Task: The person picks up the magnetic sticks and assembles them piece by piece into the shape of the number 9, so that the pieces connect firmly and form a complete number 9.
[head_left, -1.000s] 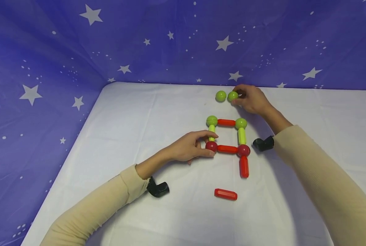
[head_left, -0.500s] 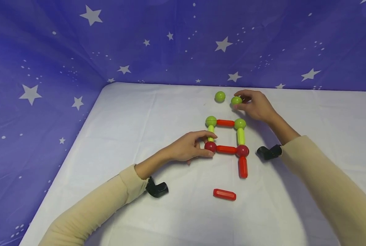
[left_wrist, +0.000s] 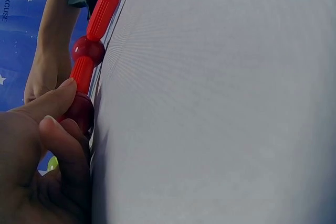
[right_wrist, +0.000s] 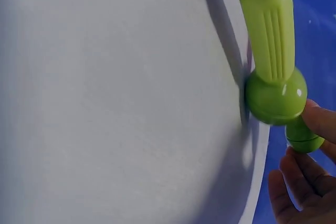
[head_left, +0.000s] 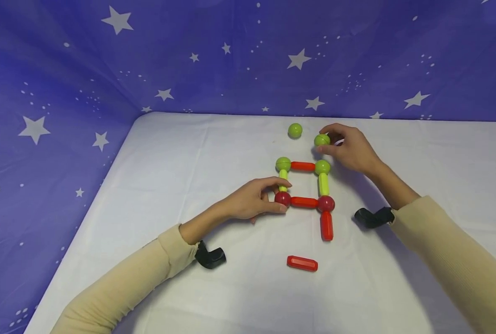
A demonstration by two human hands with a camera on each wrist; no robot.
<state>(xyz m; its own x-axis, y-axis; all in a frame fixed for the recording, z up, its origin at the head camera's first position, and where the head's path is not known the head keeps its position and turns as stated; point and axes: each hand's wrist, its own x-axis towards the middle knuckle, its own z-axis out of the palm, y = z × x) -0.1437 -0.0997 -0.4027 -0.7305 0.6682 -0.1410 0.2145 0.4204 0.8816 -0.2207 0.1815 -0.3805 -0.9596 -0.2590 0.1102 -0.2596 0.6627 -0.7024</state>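
Observation:
On the white table, red and yellow-green rods joined by balls form a square, with two green balls at the back and two red balls in front. My left hand (head_left: pixel 248 199) grips the front left red ball (head_left: pixel 282 199) between thumb and fingers. A red rod (head_left: pixel 327 226) extends toward me from the front right red ball (head_left: pixel 326 204). My right hand (head_left: pixel 350 146) pinches a loose green ball (head_left: pixel 322 140) just behind the square's back right green ball (head_left: pixel 322 167). In the right wrist view this held ball (right_wrist: pixel 304 139) shows partly behind the corner ball (right_wrist: pixel 276 98).
Another green ball (head_left: pixel 295 131) sits near the table's back edge. A loose red rod (head_left: pixel 302 263) lies in front of the square. Black wrist camera mounts (head_left: pixel 210 256) stick out from both sleeves. A blue star-patterned curtain (head_left: pixel 214 55) rises behind the white cloth (head_left: pixel 181 162).
My right hand has drawn the green ball away from the other loose ball, rightward and toward the square. The left hand keeps its hold on the red ball.

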